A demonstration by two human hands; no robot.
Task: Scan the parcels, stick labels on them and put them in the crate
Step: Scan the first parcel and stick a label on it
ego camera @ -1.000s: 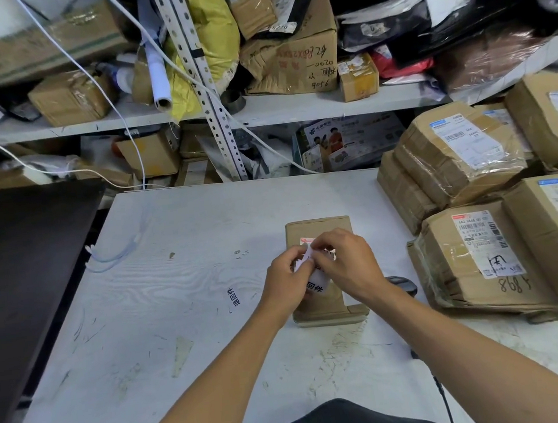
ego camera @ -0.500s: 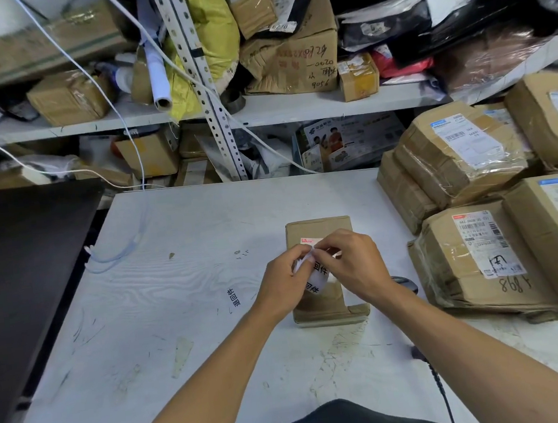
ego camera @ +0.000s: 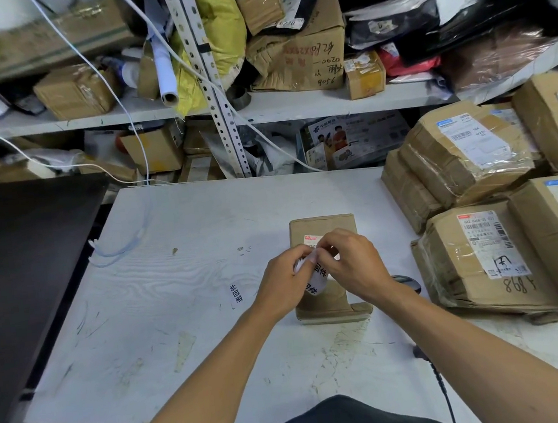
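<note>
From the head camera, a person's left hand (ego camera: 283,285) and right hand (ego camera: 352,265) both pinched a strip of white labels (ego camera: 317,276) above a small cardboard parcel (ego camera: 322,229) lying on the white table (ego camera: 179,256). By appearances, the sticker was not yet on the parcel, and crating remained. Stacked parcels (ego camera: 474,252) waited to the right. No crate was visible; a scanner (ego camera: 409,283) lay partly hidden behind the right wrist.
</note>
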